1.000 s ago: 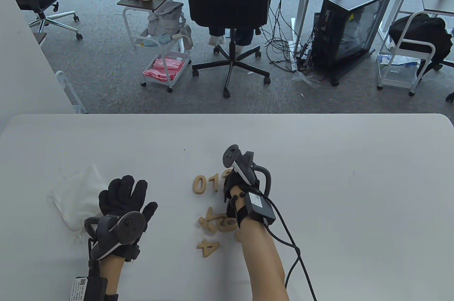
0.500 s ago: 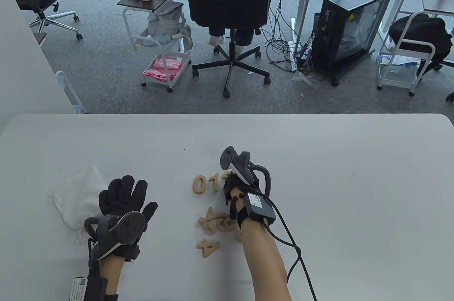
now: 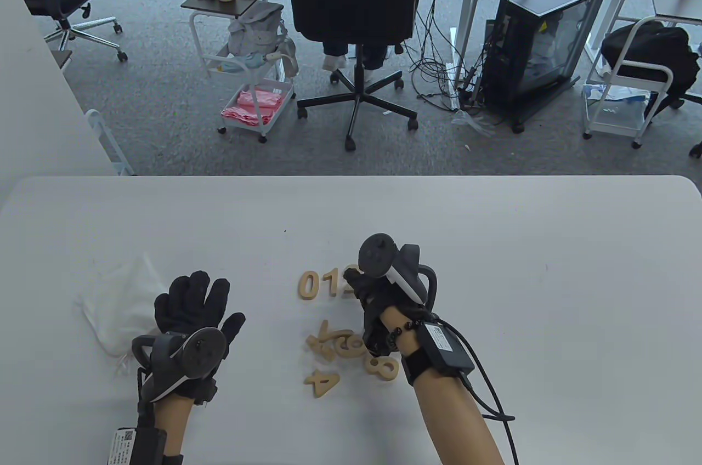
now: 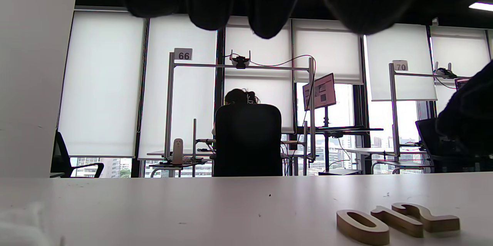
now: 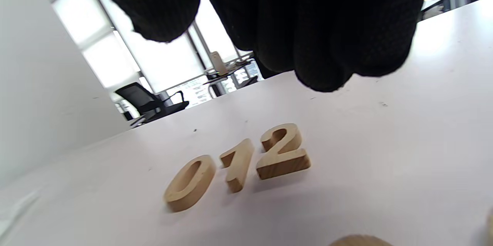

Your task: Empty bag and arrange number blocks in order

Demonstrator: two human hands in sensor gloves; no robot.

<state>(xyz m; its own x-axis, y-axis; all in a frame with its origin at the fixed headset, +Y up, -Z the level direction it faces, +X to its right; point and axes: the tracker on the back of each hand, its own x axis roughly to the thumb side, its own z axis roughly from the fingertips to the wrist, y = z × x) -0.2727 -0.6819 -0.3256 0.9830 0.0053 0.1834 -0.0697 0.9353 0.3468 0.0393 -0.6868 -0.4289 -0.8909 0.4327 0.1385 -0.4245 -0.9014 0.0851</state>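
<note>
Table view: on the white surface (image 3: 493,245), a short row of pale wooden number blocks (image 3: 323,285) reading 0, 1, 2, with the 2 partly hidden under the black-gloved right hand (image 3: 378,311). Just nearer than that row, a loose heap of unsorted wooden digits (image 3: 334,345), among them a 4 (image 3: 321,380) and an 8 (image 3: 382,367), some overlapping. Well to the left of the row, a crumpled white cloth bag (image 3: 118,303), lying flat and seemingly emptied. Beside the bag, the black-gloved left hand (image 3: 192,317), fingers spread, grip released, holding nothing. Right hand poised over the gap between row and heap; grip state not readable here.

Left wrist view: the row low at the right, standing apart from everything else; gloved fingertips (image 4: 269,15) hanging free above.

Right wrist view: 0, 1 and 2 side by side, evenly lined up; right fingers (image 5: 319,46) curled above the row, touching no block, nothing seen in the grip.

Judged progress: bag emptied, first three digits placed; the 3 next, then the remaining heap to sort.
</note>
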